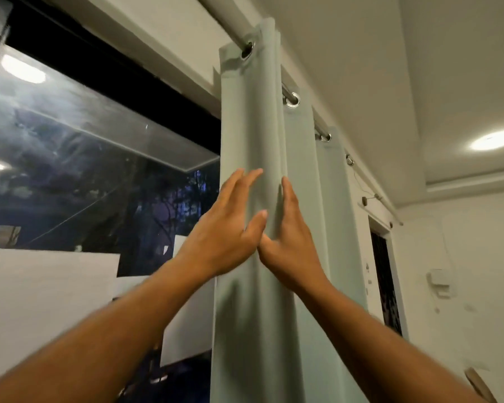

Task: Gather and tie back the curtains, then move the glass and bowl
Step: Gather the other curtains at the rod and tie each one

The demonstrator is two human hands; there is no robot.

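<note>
The fingers (pixel 249 175) of the left hand (pixel 224 228) are straight and a little apart, and they lie flat on the left side of the curtain (pixel 253 126). The thumb (pixel 258 222) points up across the front fold. The right hand (pixel 291 242) has its fingers straight and close together, pressed flat on the right side of the same fold. The two hands touch near their thumbs, with the fold between them. Both bare arms reach up from the near bottom corners. The curtain is pale green and bunched into folds. It hangs by metal rings (pixel 247 50) from a rod (pixel 221 13) near the ceiling. The dark window (pixel 99 175) is to the left. A round light (pixel 495 139) glows far right.
</note>
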